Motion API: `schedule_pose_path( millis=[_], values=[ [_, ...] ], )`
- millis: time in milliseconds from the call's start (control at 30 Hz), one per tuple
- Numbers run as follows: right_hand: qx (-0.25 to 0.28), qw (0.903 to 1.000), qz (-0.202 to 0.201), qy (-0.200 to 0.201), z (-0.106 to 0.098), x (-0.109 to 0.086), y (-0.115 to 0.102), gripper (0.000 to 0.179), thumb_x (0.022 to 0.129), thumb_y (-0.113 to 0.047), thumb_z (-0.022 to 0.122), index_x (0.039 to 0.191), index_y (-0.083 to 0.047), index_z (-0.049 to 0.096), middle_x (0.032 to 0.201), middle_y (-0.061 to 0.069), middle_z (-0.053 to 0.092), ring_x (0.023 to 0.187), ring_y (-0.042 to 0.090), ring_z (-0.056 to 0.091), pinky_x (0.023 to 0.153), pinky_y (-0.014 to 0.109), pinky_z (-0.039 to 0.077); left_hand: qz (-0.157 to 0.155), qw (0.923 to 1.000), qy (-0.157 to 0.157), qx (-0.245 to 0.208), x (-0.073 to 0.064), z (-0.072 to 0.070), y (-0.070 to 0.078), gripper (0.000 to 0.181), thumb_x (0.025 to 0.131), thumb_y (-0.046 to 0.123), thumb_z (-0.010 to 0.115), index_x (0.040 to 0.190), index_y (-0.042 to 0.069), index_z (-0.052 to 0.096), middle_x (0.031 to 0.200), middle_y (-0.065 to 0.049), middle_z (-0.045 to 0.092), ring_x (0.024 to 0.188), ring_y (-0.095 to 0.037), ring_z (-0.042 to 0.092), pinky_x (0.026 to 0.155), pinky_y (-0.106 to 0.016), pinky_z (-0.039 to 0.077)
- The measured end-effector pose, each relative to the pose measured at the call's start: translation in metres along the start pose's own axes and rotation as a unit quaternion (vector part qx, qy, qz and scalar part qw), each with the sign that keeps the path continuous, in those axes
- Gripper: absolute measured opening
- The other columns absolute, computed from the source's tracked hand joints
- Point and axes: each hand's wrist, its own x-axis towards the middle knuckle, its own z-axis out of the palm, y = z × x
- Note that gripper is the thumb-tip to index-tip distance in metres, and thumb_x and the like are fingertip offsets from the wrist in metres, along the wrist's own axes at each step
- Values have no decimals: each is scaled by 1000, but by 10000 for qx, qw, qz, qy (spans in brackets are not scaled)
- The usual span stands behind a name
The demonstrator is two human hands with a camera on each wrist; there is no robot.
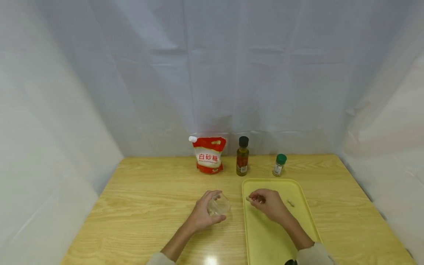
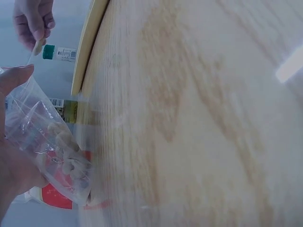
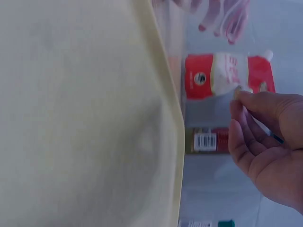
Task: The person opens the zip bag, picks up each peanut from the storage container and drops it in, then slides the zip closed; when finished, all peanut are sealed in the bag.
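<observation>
My left hand (image 1: 202, 213) grips a clear plastic bag (image 1: 219, 205) over the wood table, to the left of the yellow tray (image 1: 265, 235). Inside the bag, pale lumpy peanuts (image 2: 66, 153) lie toward the bottom in the left wrist view. Thumb and fingertips of my right hand (image 1: 269, 203) pinch one small pale peanut (image 3: 238, 91) above the tray's upper left part. Another peanut (image 1: 290, 203) lies on the tray, right of that hand.
Along the table's back stand a red and white sugar pouch (image 1: 208, 156), a dark-capped bottle (image 1: 242, 158) and a small green-lidded jar (image 1: 279, 165) behind the tray. Pale sheeting (image 1: 212, 73) hangs behind the table and at both sides.
</observation>
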Motion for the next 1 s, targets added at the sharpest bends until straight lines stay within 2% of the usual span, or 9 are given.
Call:
schedule_pose_path(
  millis=[267,533,700,1000],
  values=[
    [447,9982,-392,-50,24,7,-27,12,84,-6,69,96,-4,70,89,4,68,75,7,60,65,18,52,66,10000,33,23,0,0,0,76,71,29,80,137,15,45,126,-9,55,118,-30,53,100,-55,43],
    [437,9971,-606,-174,40,16,-43,13,83,-7,69,96,-7,72,88,1,68,75,4,59,66,18,52,87,10000,13,38,0,2,-1,77,72,29,79,138,10,44,127,-9,55,118,-31,53,98,-56,44],
    [502,9955,-759,-259,45,20,-48,15,83,-5,69,98,-3,71,92,5,71,78,11,64,69,18,53,121,9999,31,13,-1,2,-1,76,72,29,79,137,11,44,127,-9,54,119,-31,52,99,-55,44],
    [542,9973,-368,-318,36,16,-40,17,85,-6,67,102,-4,70,96,5,72,82,15,67,71,17,53,61,9999,-7,-107,0,1,-1,77,72,28,79,138,10,44,127,-10,54,119,-30,52,100,-55,43]
  ],
)
